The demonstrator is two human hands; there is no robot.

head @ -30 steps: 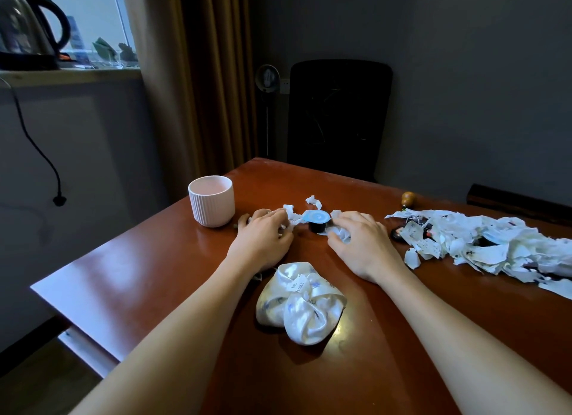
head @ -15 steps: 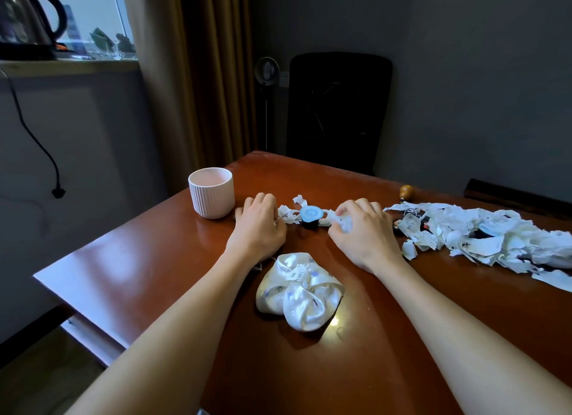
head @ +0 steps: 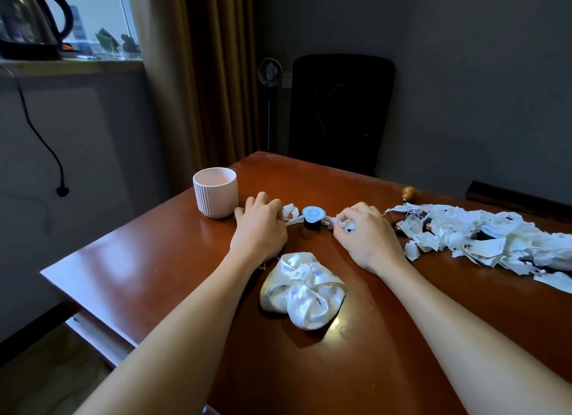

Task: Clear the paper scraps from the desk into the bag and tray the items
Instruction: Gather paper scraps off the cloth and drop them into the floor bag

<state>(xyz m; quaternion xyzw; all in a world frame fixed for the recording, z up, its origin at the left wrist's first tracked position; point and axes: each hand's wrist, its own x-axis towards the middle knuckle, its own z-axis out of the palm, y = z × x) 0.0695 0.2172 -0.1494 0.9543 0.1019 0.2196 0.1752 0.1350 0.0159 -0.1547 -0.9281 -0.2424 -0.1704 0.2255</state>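
On the bench (head: 148, 260), left hand (head: 260, 229) and right hand (head: 366, 238) each pinch paper scraps (head: 290, 211) (a blue-lidded pod (head: 313, 214) sits between them).

One wide-angle view looks from the person's head, forward and down along both forearms onto the desk (head: 148, 269). It sits close: the left hand (head: 259, 229) and right hand (head: 368, 240) lie mid-frame. It faces the far wall, with a chair (head: 340, 111) straight ahead and a window (head: 96, 9) at upper left.
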